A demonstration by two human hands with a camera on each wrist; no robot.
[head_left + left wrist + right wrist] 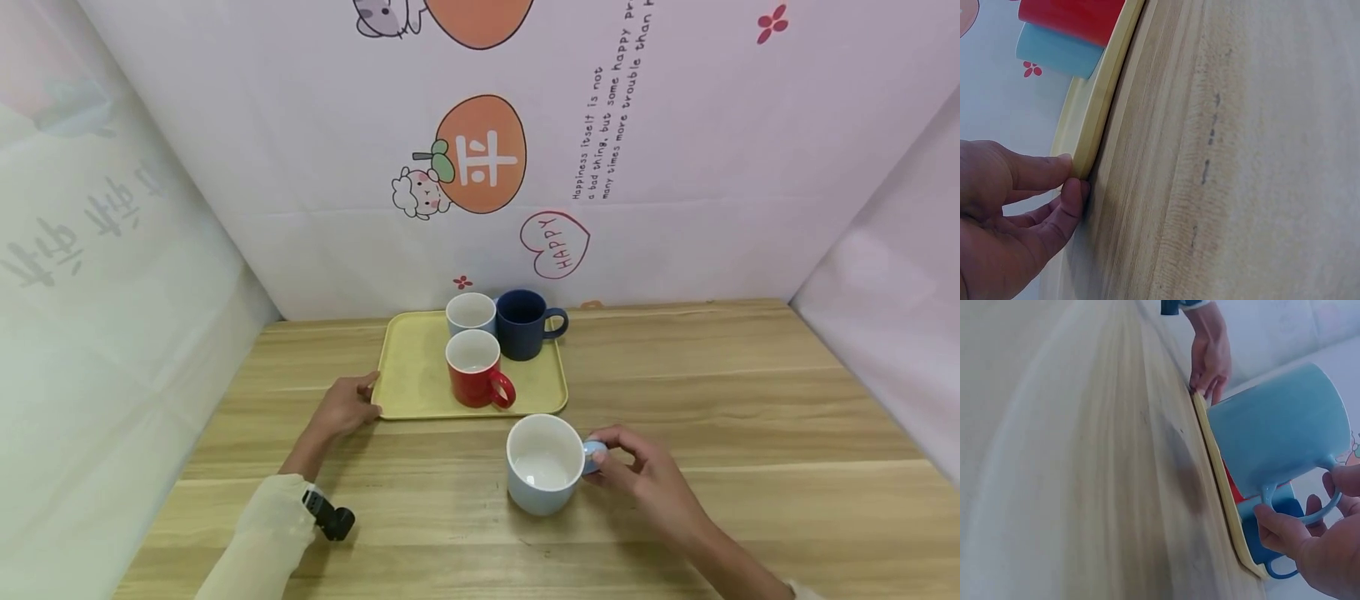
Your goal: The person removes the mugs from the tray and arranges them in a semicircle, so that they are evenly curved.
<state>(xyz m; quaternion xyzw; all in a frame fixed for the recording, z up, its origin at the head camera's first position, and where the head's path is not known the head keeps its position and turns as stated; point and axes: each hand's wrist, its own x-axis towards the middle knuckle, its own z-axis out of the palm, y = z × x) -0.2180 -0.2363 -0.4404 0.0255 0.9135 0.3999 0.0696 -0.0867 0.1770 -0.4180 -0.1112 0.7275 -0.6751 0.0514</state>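
Gripping the lt-blue mug [542, 471] by its handle [595, 457], the R hand [641, 477] is holding it roughly upright, off the table [697, 367] judging by the R-wrist view, just in front of the tray [411, 367]. The L hand [347, 406] is pinching the tray's L edge near the front corner, thumb on 1 side of the rim, fingers on the other. 3 more mugs are standing on the tray, bunched close: the red mug [472, 385] in front, the navy mug [521, 333] behind on the R, the 2nd lt-blue mug [471, 312] behind on the L; can't tell if they're touching. Main risk, IMO: all the held mug's wt is hanging to 1 side of the handle, so a loose pinch could let it twist, tip or drop. If it's going over the rim too low, its base could catch the lip & jolt the tray. The red mug's handle is jutting toward the front R, so a careless approach there could clip it & shove it into its neighbors. The navy mug's handle is poking out R, so it's exposed to knocks too. Also, if the L hand is tugging or lifting its corner, the tray could tilt or skid & the mugs could slide, poss. chipping.
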